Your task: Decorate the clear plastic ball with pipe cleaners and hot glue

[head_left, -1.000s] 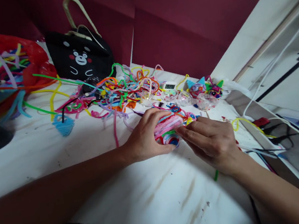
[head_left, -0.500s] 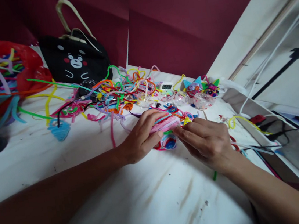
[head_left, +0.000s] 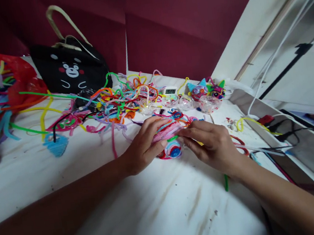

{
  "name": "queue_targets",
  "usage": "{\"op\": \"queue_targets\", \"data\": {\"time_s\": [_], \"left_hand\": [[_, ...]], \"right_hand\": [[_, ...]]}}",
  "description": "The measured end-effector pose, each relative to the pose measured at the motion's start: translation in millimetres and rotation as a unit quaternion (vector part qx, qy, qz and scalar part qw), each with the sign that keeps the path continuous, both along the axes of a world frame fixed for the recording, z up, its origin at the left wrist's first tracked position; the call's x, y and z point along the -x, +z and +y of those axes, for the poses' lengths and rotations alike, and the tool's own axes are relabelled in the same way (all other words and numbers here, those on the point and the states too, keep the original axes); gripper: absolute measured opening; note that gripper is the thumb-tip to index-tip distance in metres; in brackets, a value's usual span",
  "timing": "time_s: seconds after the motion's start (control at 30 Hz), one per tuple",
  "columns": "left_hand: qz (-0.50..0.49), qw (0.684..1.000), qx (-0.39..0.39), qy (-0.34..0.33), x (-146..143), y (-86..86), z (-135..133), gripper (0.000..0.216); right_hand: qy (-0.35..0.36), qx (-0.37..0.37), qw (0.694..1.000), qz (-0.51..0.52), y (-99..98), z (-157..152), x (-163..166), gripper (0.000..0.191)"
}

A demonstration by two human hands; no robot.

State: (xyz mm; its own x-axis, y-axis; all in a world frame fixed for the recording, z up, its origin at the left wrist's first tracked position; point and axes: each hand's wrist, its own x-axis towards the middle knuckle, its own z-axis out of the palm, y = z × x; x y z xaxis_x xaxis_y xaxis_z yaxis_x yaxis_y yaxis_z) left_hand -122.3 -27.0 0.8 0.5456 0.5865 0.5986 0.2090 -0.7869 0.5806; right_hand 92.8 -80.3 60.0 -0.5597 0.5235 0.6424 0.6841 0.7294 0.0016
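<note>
Between my hands, on the white marbled table, is a pipe-cleaner craft (head_left: 166,133) with pink strands on top and a red, white and blue coil at its front. My left hand (head_left: 147,144) wraps round its left side, fingers over the top and thumb along the front. At the right side of the craft, my right hand (head_left: 207,141) pinches with thumb and forefinger; what lies between those fingertips is hidden. A green pipe cleaner (head_left: 226,183) sticks out below my right wrist. Other coiled pieces lie just behind the craft, partly covered by my hands.
Behind my hands spreads a tangle of pipe cleaners (head_left: 125,96). Further left are a black bag (head_left: 71,69) and a red plastic bag (head_left: 25,83). A small digital clock (head_left: 170,91), clear balls (head_left: 185,103) and a blue-eared figure (head_left: 199,89) stand at the back. Red-handled scissors (head_left: 240,144) lie right.
The view has shifted a little to the right. My right thumb now shows in a pinch beside the craft, and my left hand keeps its hold.
</note>
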Motion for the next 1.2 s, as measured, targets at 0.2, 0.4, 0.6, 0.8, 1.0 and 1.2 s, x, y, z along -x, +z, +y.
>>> {"op": "queue_targets", "data": {"time_s": [0.2,0.4,0.6,0.8,1.0,1.2], "left_hand": [[0.004,1.0,0.004,-0.002,0.9,0.9,0.6,0.047],[0.004,1.0,0.012,0.001,0.9,2.3,0.6,0.047],[0.005,1.0,0.013,-0.008,0.9,2.3,1.2,0.045],[0.007,1.0,0.006,-0.007,1.6,3.1,2.1,0.046],[0.032,0.999,0.022,-0.022,4.6,0.9,7.1,0.051],[0.028,0.999,0.01,-0.046,6.5,-1.7,10.8,0.056]], "right_hand": [[-0.021,0.149,0.98,0.133,5.0,2.8,-2.3,0.011],[-0.073,0.242,0.946,0.202,3.5,6.1,-5.2,0.015],[-0.089,0.231,0.95,0.19,2.1,9.7,-4.0,0.014],[-0.095,0.248,0.946,0.188,-0.4,13.5,-5.4,0.015],[-0.109,0.257,0.942,0.184,-0.6,14.0,-4.3,0.017],[-0.117,0.254,0.943,0.182,-0.5,13.3,-3.8,0.02]]}}
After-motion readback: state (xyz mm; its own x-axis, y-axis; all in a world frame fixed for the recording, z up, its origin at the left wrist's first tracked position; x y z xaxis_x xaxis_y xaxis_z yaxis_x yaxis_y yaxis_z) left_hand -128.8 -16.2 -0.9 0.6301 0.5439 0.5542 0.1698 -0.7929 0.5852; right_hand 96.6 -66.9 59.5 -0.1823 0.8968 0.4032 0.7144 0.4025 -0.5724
